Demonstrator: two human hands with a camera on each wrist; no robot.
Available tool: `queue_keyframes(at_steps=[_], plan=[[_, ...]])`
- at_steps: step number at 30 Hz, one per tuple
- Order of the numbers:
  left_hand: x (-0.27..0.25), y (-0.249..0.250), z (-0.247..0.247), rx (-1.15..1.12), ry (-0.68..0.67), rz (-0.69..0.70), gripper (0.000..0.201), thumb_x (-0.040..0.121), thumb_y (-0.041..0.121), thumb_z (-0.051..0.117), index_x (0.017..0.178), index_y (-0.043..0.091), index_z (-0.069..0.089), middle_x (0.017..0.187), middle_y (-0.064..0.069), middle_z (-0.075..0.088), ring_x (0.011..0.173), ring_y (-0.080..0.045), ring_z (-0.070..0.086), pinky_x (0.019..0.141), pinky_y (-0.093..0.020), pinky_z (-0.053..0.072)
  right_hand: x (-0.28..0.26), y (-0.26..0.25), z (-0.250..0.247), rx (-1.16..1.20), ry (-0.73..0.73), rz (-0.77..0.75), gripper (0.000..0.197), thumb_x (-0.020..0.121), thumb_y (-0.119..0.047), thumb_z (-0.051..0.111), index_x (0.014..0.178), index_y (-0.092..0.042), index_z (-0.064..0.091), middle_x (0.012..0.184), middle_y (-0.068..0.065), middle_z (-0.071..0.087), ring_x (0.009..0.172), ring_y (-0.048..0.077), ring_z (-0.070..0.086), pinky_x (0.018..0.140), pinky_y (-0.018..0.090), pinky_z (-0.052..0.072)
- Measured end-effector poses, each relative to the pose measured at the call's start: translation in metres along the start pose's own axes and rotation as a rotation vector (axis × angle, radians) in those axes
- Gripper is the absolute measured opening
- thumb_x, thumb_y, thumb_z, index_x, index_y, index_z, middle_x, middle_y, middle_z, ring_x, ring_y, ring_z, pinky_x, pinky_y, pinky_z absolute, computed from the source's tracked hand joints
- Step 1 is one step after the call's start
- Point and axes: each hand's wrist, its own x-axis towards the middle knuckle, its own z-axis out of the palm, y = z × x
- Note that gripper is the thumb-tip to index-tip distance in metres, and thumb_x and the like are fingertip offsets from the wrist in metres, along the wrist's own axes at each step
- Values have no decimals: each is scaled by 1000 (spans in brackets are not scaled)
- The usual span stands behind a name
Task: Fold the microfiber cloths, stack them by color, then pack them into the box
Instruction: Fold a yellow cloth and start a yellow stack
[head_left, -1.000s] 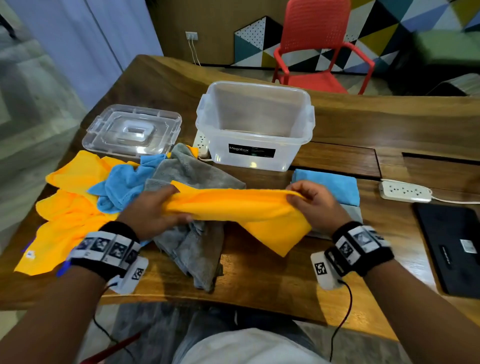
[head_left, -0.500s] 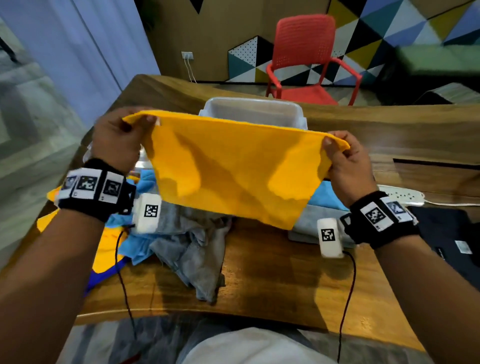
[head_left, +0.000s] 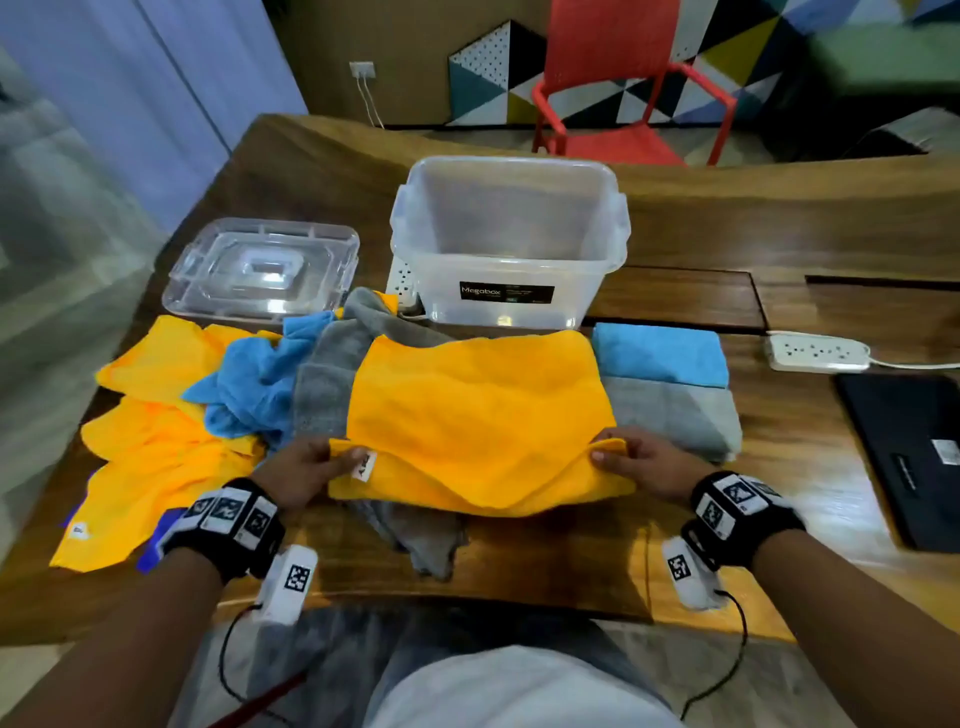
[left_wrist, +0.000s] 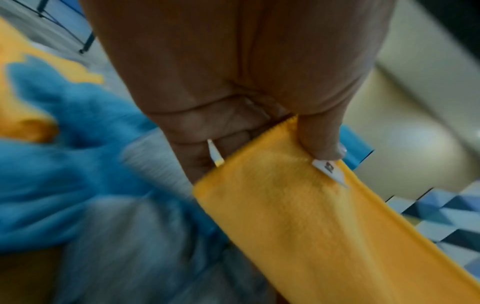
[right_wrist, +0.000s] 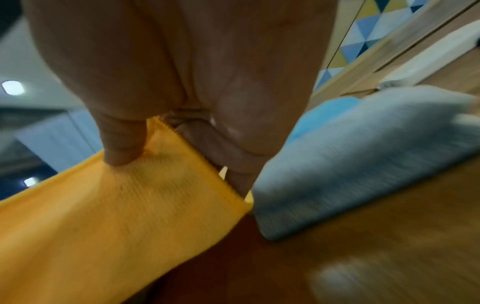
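Note:
A yellow cloth (head_left: 478, 410) lies spread in front of me over a heap of loose grey cloth (head_left: 322, 384) and blue cloth (head_left: 249, 384). My left hand (head_left: 306, 467) pinches its near left corner by the white tag; the left wrist view shows the thumb (left_wrist: 319, 139) pressing the yellow cloth (left_wrist: 298, 216). My right hand (head_left: 639, 460) pinches the near right corner, the thumb (right_wrist: 122, 148) on top of the yellow cloth (right_wrist: 116, 216). A folded blue cloth (head_left: 660, 353) and a folded grey cloth (head_left: 675, 415) lie to the right. The clear box (head_left: 509, 244) stands open behind.
The box's clear lid (head_left: 260, 270) lies at the back left. More loose yellow cloths (head_left: 150, 441) spread at the left edge. A white power strip (head_left: 815, 353) and a black laptop (head_left: 909, 457) sit on the right. A red chair (head_left: 623, 88) stands beyond the table.
The yellow cloth was lifted and held up spread in the air; now it has come down onto the table, and both hands hold its near corners low by the table's front.

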Motion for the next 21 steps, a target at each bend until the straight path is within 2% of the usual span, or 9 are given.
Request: queue_keyframes(at_steps=[2,3,5,7,10,13,17,19,21], plan=[[-14,-13,22,-7,-50,-54,65,77,73,60,64,10,53,61,-8,43,58,-18,45,59,-38,39,1,34,14,-52,-115,118,53,69,-81,63,96,-36,69,98,-11,68,99,16,64,93,41,48],[-20,-16,32,-22,-68,-59,57,81,67,60,66,11,58,62,-9,49,59,-20,50,60,-37,40,-1,47,19,-75,-144,163,56,65,-84,62,95,-37,69,98,-9,68,100,18,63,93,42,48],[-30,-21,45,-42,-121,-73,60,85,62,59,82,3,66,73,-14,63,69,-27,61,65,-38,48,-6,60,31,-89,-154,221,51,67,-82,64,92,-37,69,95,-10,65,95,15,62,89,37,47],[-36,-29,50,-75,-159,-98,73,81,69,59,91,-3,66,79,-13,67,74,-28,63,69,-38,50,-10,61,38,-70,-157,237,32,82,-60,63,88,-28,66,85,-11,63,84,8,59,82,32,45],[-41,-29,56,-128,-154,-157,60,88,57,59,90,-2,66,74,-6,65,75,-23,63,70,-37,50,-12,60,41,-135,-180,284,12,96,-37,58,93,-26,63,91,-6,63,86,12,59,80,35,47],[-38,-25,59,-193,-129,-206,24,96,30,56,94,8,68,71,5,69,73,-11,66,64,-27,53,-10,62,35,-146,-110,341,17,96,-42,56,107,-29,61,113,1,63,102,21,62,81,36,54],[-26,-22,52,-262,-68,-185,25,88,34,69,102,14,69,93,0,76,89,-19,71,77,-33,57,-5,55,29,-76,37,334,15,99,-38,55,109,-29,62,109,0,65,97,18,64,77,36,55],[-22,-17,50,-296,-27,-204,13,92,20,64,101,12,69,92,-2,76,85,-17,72,71,-31,59,0,51,27,-88,93,328,14,99,-38,57,109,-30,62,109,-3,65,96,15,63,75,32,52],[-17,-14,50,-281,7,-201,9,94,12,60,97,14,68,84,4,76,75,-8,72,60,-22,56,5,51,26,-113,126,332,19,98,-41,58,113,-30,61,111,-6,64,98,14,61,74,30,49]])
